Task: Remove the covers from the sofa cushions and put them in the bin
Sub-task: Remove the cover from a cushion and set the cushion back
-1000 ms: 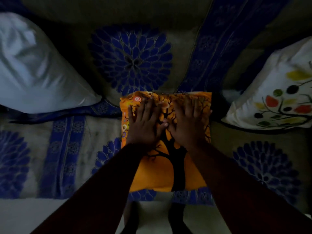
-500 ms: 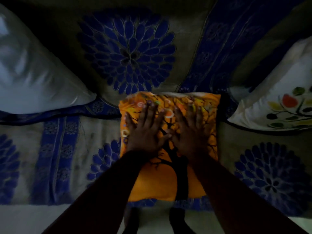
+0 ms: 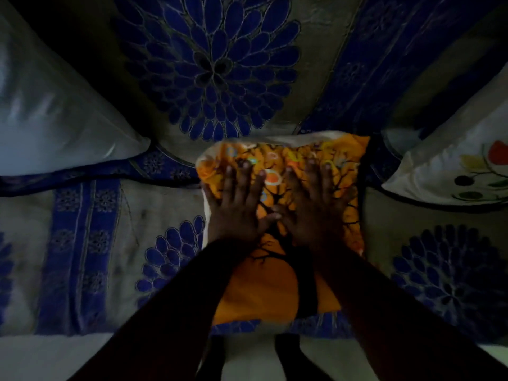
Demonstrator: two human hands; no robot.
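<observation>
An orange cushion cover (image 3: pixel 264 292) with a black tree print lies flat on the sofa seat in front of me. A strip of its white lining shows along the far edge. My left hand (image 3: pixel 236 207) and my right hand (image 3: pixel 316 210) rest palm down on its upper half, side by side, fingers spread, thumbs nearly touching. Neither hand grips the fabric. No bin is in view.
A plain white cushion (image 3: pixel 49 116) leans at the left and a white cushion (image 3: pixel 450 166) with a coloured tree print at the right. The sofa (image 3: pixel 90 243) wears a beige throw with blue flowers. The pale floor and my feet (image 3: pixel 291 358) show below.
Both hands have slid a little further up the orange cover, flattening it. The view has moved closer to the sofa.
</observation>
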